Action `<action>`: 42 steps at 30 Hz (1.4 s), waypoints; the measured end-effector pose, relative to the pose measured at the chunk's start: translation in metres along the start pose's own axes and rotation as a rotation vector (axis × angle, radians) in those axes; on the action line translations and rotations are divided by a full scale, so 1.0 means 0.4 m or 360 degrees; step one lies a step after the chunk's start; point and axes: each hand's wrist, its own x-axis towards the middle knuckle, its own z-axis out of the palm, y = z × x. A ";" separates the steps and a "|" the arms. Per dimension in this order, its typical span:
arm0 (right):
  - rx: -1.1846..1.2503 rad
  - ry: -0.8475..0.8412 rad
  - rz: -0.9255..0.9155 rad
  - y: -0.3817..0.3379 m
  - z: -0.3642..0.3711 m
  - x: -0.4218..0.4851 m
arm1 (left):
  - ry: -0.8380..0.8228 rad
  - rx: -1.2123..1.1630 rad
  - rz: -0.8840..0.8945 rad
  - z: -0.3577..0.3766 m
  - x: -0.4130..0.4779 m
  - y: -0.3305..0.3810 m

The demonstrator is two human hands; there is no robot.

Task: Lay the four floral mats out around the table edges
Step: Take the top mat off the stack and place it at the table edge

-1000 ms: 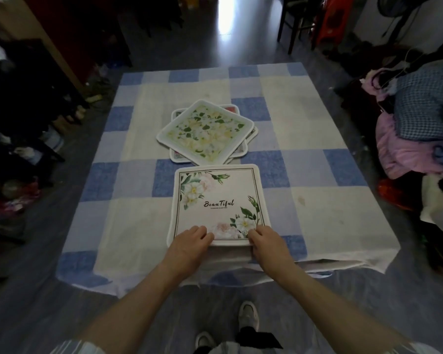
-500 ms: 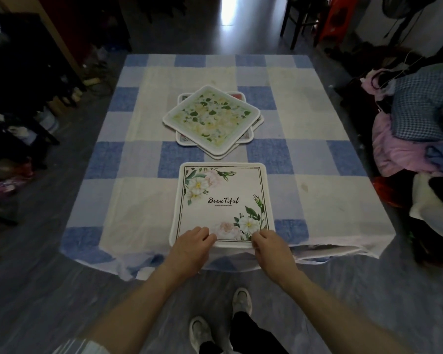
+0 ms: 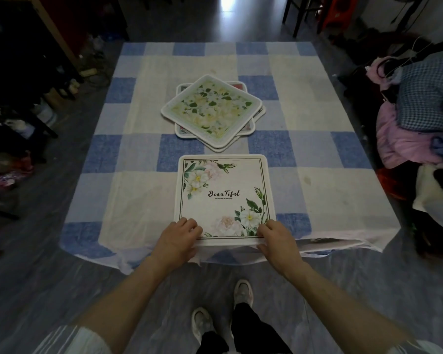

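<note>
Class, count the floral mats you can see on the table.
4, probably: the "Beautiful" mat lies at the near edge under both hands, and the centre stack shows a green-leaf mat over two partly hidden mats; more might hide beneath.

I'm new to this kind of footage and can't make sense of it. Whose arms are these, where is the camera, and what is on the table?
There is no machine here: a person wears a wide-angle camera on the head, looking forward and down, so you see their own arms and shoes. The left hand and right hand rest on the near corners of a square floral mat printed "BeauTiful", with fingers on top of it. It lies flat at the near edge of a table covered by a blue and white checked cloth. In the middle sits a stack of mats, loosely fanned, a green-leafed one on top; how many are under it is hard to tell. Clothes are piled to the right of the table.
</note>
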 end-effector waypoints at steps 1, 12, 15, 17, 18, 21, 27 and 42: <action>0.0017 0.0009 0.0009 0.000 0.000 0.003 | -0.0008 0.0009 0.0006 0.004 0.003 -0.003; 0.0133 -0.0125 0.0025 0.014 -0.047 0.083 | 0.0061 -0.0214 -0.0194 -0.007 0.063 -0.020; 0.0168 0.0002 -0.0037 0.019 -0.091 0.137 | 0.0182 -0.0247 -0.0318 -0.055 0.109 -0.050; 0.0170 0.0110 -0.0083 0.024 -0.126 0.180 | 0.0278 -0.0248 -0.0386 -0.091 0.139 -0.074; 0.0176 0.0156 -0.0098 0.026 -0.142 0.200 | 0.0326 -0.0256 -0.0419 -0.107 0.151 -0.084; 0.0216 0.0225 -0.0109 0.021 -0.174 0.250 | 0.0424 -0.0296 -0.0460 -0.142 0.174 -0.119; 0.0229 0.0289 -0.0143 -0.006 -0.197 0.365 | 0.0494 -0.0325 -0.0483 -0.165 0.261 -0.236; 0.0139 0.0274 0.0180 -0.046 -0.201 0.623 | 0.0316 -0.0421 -0.0306 -0.132 0.535 -0.501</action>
